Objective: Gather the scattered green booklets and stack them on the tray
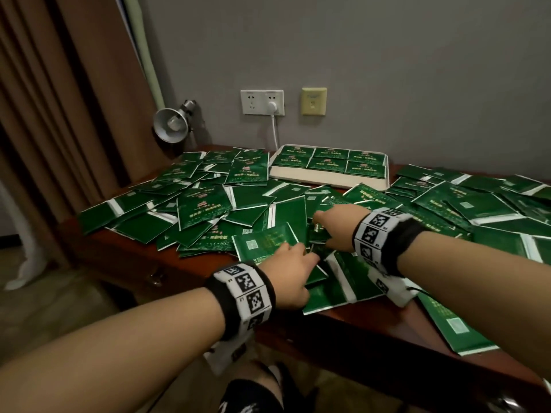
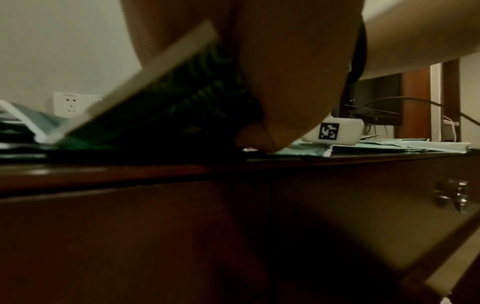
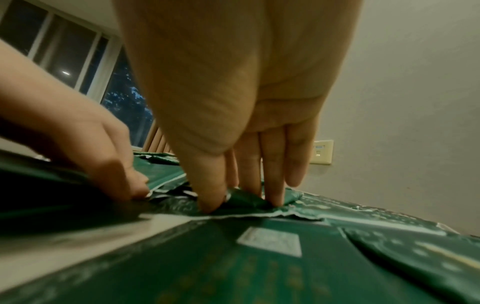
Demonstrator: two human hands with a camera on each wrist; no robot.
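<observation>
Where booklets (image 1: 205,208) sprawl, tray (image 1: 313,176) beyond.

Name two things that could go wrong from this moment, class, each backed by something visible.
1. The right hand pinches a booklet that is already buckling under its fingertips; it may crease or tear.
2. Several booklets overhang the desk edge beside the right wrist, so a sweep of the arm could knock them to the floor.

Grey wall (image 1: 387,70), brown curtain (image 1: 59,99), wooden desk (image 1: 343,329).
</observation>
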